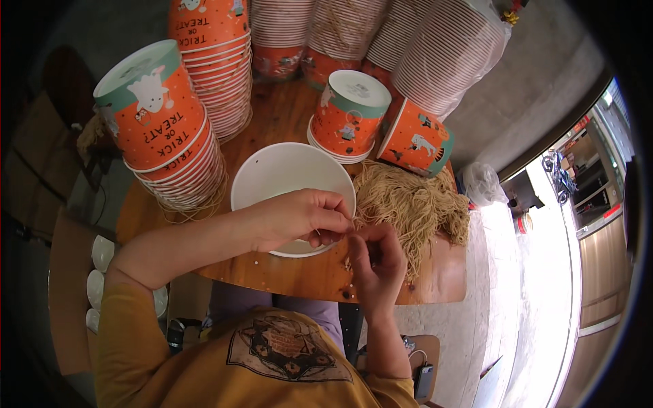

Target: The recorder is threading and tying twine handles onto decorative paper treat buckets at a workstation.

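Left hand [299, 217] lay over the white bucket [272, 178] rim, fingers pinched on a thin tan string [353, 222]. Right hand [378, 260] pinched the same string just beside it. String pile [415, 204] sat right of the bucket on the wooden tabletop [299, 272]. Orange printed bucket stacks [170, 129] stood behind.

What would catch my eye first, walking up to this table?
Probably the orange paper buckets, stacked in tall leaning piles round the back and left of the small wooden table. Next, the tan string heap at the right, where the left hand and right hand pinch a strand over a white bucket.
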{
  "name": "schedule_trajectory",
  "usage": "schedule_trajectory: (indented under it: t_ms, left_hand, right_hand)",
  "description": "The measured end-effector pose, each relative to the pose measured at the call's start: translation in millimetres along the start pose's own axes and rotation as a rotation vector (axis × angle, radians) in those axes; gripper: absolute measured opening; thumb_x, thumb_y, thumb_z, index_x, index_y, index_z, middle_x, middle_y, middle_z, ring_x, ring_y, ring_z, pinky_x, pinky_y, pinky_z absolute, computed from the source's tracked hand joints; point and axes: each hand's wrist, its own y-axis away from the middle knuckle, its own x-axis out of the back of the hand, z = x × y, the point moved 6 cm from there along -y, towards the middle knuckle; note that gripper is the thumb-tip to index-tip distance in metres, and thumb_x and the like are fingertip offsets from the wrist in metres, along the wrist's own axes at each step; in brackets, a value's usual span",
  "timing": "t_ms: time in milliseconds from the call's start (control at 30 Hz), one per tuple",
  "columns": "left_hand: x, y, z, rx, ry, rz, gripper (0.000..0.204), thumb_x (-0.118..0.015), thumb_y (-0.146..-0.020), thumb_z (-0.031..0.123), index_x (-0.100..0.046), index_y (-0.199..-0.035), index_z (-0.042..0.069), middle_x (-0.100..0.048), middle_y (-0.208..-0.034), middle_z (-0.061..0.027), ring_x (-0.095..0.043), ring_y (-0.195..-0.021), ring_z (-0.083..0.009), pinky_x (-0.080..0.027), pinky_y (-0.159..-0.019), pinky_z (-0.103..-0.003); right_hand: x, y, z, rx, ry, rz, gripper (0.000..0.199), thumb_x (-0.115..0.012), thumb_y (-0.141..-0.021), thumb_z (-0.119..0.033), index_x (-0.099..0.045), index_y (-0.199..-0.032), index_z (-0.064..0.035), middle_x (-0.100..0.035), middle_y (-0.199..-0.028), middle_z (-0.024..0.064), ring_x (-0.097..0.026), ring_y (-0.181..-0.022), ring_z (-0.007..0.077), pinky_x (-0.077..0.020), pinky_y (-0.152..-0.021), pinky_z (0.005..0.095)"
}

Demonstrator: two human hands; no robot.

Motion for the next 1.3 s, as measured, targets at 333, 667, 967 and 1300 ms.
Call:
schedule_trajectory:
  t_ms: [333, 667, 967, 1300]
  left_hand:
    - [-0.2, 1.9, 0.3, 0.082, 0.192, 0.03, 0.016, -0.059, -0.091, 0.004, -0.055, -0.106, 0.003, -0.058, -0.095, -0.0028, -0.058, -0.081, -0.0102, -0.048, -0.074, -0.025]
    - [-9.6, 4.7, 13.7, -0.245, -0.338, 0.109, 0.022, -0.055, -0.085, -0.005, -0.051, -0.106, 0.001, -0.058, -0.093, -0.0039, -0.057, -0.083, -0.0117, -0.048, -0.076, -0.026]
    - [-11.3, 6.9, 20.9, -0.38, -0.542, 0.146, 0.028, -0.056, -0.09, -0.002, -0.049, -0.116, 0.006, -0.054, -0.099, -0.0002, -0.051, -0.093, -0.0087, -0.044, -0.086, -0.025]
    - [-13.4, 10.1, 23.0, -0.397, -0.627, 0.148, 0.03, -0.056, -0.089, -0.003, -0.048, -0.116, 0.006, -0.052, -0.098, -0.0008, -0.05, -0.091, -0.0086, -0.045, -0.081, -0.025]
  right_hand:
    - [-4.1, 4.7, 4.5, -0.087, -0.129, -0.089, 0.005, -0.059, -0.093, -0.003, -0.062, -0.098, -0.0032, -0.061, -0.077, 0.0013, -0.051, -0.059, 0.0047, -0.042, -0.053, 0.0194]
    - [12.8, -10.0, 4.3, -0.088, 0.011, -0.093, 0.012, -0.063, -0.091, -0.007, -0.062, -0.103, -0.005, -0.048, -0.065, -0.0052, -0.039, -0.054, 0.0043, -0.0339, -0.052, 0.0192]
    - [11.9, -9.2, 5.7, 0.127, 0.259, 0.018, 0.016, -0.072, -0.083, -0.008, -0.063, -0.096, -0.0055, -0.051, -0.067, 0.0055, -0.045, -0.051, 0.0161, -0.0382, -0.05, 0.0269]
    - [5.2, -11.0, -8.2, 0.026, 0.283, -0.014, 0.015, -0.074, -0.081, -0.008, -0.064, -0.091, -0.0056, -0.041, -0.059, 0.0017, -0.037, -0.05, 0.0104, -0.0353, -0.048, 0.0265]
